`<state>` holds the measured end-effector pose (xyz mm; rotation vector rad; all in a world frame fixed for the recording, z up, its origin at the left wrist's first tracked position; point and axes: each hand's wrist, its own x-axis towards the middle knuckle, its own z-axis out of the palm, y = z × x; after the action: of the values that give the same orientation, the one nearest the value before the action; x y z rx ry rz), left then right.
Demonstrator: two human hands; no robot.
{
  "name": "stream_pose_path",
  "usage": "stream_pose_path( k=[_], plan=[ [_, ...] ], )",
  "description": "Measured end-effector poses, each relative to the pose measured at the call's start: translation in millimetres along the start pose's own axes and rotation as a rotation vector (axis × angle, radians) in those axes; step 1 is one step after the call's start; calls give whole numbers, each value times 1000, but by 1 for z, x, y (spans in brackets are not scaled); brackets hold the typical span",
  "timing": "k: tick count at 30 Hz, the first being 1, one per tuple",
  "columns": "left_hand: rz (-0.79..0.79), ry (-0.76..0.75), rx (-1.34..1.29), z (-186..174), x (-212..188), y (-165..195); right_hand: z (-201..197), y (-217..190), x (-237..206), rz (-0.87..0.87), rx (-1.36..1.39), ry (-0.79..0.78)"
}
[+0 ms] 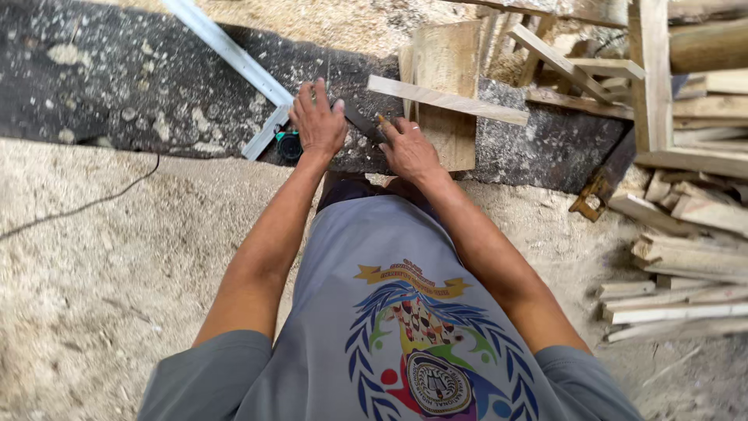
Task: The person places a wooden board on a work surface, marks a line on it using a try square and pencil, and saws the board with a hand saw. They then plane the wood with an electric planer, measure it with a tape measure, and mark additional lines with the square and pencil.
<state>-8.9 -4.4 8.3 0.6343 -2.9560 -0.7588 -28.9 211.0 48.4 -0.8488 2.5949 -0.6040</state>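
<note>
Far to the left, a thin black cable (86, 204) is trailing across the sawdust-covered ground (101, 296), and a pale metal bar (234, 54) is running diagonally over the dark slab (117, 86) toward the person's hands. The left hand (318, 121) is lying flat with its fingers spread, pressing on the dark surface just above a small green and black object (289, 144) that is peeking out beside the wrist; it is gripping nothing. Between the two hands a dark, flat try square blade (362, 123) is resting at an angle, thin and dull, with its far end passing under the right hand (407, 150). That hand is pinching a short pencil (383, 122) whose orange tip is touching down beside the blade, close to a wooden board (446, 86) standing just behind, with a thin wooden strip (448, 100) lying across it. I judge that the blade could be slipping if the left hand is easing its pressure, dragging the pencil line off true, and loose sawdust under it would be making that likelier. To the right, wooden offcuts (686, 257) are piling up beside a rusty clamp (592, 195).
</note>
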Motion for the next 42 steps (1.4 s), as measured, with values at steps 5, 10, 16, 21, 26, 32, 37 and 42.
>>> stream_pose_path(
  k=[5,10,16,21,26,32,37,42],
  plan=[
    [355,33,-259,-24,23,42,-18,27,-64,311,163,409],
    [729,-187,-233,7,27,131,-45,101,-133,882,60,538],
    [656,-420,177,59,9,171,-86,200,-213,1274,70,474],
    [680,-329,230,56,-34,185,-106,287,-270,1527,136,345],
    [580,-361,-9,94,-115,275,-120,333,-324,1476,81,73],
    [351,-584,-67,158,-213,374,-122,350,-351,1268,98,95],
    [219,-590,-141,193,-262,394,-102,374,-383,875,-56,319],
    [361,-425,-136,222,-297,387,-100,405,-444,578,372,786]
  ],
)
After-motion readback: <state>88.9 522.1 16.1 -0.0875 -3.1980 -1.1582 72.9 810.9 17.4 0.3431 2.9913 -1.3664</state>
